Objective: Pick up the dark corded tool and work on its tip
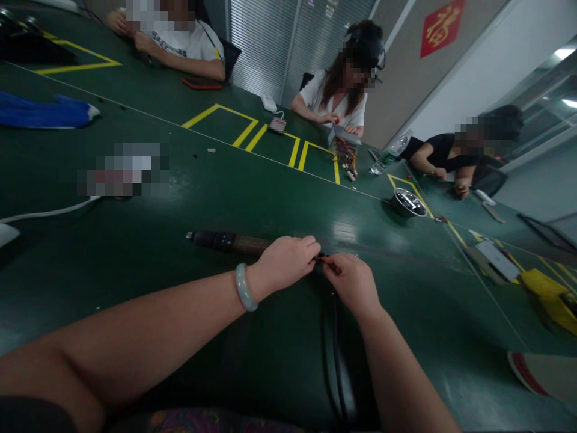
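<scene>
In the head view an electric screwdriver (247, 243) with a black front end and a brown body lies across the green table, its tip toward the left. My left hand (288, 260), with a pale green bangle (246, 287) at the wrist, is closed over its rear part. My right hand (354, 279) is closed in a pinch right beside the left fingertips. A small dark piece shows between the two hands, too covered to name. Below my right hand a black cable (336, 349) runs down toward the table's near edge.
Across the green table (202, 180) sit several people. A metal bowl (408, 202), a plastic bottle (390, 156) and a metal box with coloured wires (346, 157) stand at the far side. A blue item (45, 111) lies left, a yellow one (547, 294) right.
</scene>
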Demonstrator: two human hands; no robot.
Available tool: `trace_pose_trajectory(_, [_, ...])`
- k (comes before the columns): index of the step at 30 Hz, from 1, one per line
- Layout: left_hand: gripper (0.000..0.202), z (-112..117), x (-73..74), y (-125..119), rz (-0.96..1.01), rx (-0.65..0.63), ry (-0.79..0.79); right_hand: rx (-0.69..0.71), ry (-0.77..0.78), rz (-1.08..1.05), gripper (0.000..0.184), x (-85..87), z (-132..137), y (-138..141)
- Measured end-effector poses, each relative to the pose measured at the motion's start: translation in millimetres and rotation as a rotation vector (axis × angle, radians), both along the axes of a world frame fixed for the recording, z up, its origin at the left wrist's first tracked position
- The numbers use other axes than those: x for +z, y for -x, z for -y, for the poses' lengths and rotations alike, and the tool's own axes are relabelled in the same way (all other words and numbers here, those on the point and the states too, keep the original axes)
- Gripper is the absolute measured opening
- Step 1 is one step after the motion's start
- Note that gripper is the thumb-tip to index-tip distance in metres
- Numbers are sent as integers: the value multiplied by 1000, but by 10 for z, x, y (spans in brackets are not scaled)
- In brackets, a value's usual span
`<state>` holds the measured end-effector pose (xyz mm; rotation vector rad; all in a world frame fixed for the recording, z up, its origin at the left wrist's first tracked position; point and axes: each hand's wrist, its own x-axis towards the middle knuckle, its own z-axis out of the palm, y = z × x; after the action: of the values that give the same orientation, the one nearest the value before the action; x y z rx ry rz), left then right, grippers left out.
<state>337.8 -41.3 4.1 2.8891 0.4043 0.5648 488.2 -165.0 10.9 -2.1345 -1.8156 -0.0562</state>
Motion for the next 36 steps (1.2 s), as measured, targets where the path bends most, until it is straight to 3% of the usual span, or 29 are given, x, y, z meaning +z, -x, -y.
trace_pose_trajectory(9, [13, 10, 25, 2, -15, 5, 10, -73, -34, -48, 8, -8, 8, 26])
trace_pose_trajectory(18, [12, 2, 48, 12, -42, 3, 25, -183, 1, -381, 12, -122, 4, -4])
trace_pose_trajectory(22, [13, 5, 57, 8, -70, 9, 24, -144, -12, -215, 11, -88, -6, 20])
trace_pose_trajectory(29, [9, 5, 34, -10, -55, 6, 23, 114, 24, 181, 21, 27, -45, -16])
trace_pose_trajectory(36, [15, 30, 63, 42, -45, 13, 32, 190, -49, 144, 19, -23, -94, -97])
